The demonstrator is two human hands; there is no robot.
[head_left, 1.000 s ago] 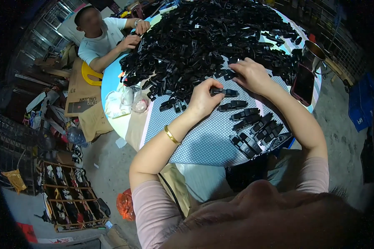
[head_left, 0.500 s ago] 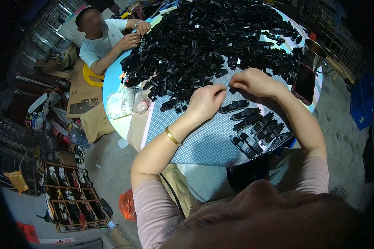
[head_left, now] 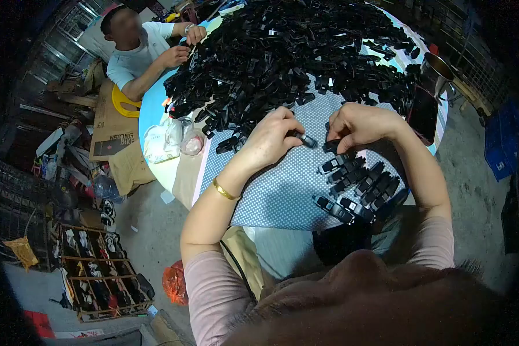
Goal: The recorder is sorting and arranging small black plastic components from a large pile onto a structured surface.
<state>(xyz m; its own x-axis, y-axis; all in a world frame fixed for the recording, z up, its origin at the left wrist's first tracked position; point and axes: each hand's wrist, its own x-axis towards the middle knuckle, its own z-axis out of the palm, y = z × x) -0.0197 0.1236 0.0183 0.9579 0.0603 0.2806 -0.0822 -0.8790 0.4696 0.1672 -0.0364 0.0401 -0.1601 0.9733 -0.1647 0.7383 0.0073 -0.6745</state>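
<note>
My left hand (head_left: 274, 138) pinches a small black plastic part (head_left: 309, 141) between thumb and fingers, just above the dotted cloth (head_left: 271, 196). A short way to its right, my right hand (head_left: 360, 126) has thumb and fingertips closed on another black part at the top of a group of assembled-looking black parts (head_left: 352, 173). That group lies in short rows near the table's front edge. Beyond both hands spreads a big heap of loose black plastic parts (head_left: 259, 57). The exact kind of part is too small to make out.
A phone (head_left: 424, 115) and a metal cup (head_left: 438, 68) stand at the table's right rim. Clear plastic bags (head_left: 176, 138) lie at the left. Across the table's far left, a co-worker (head_left: 135, 52) handles parts. A shoe rack (head_left: 104, 271) stands on the floor.
My left hand has drawn slightly left, and a part now shows in its fingers. My right hand has come nearer, down onto the top of the grouped parts. The view has shifted slightly.
</note>
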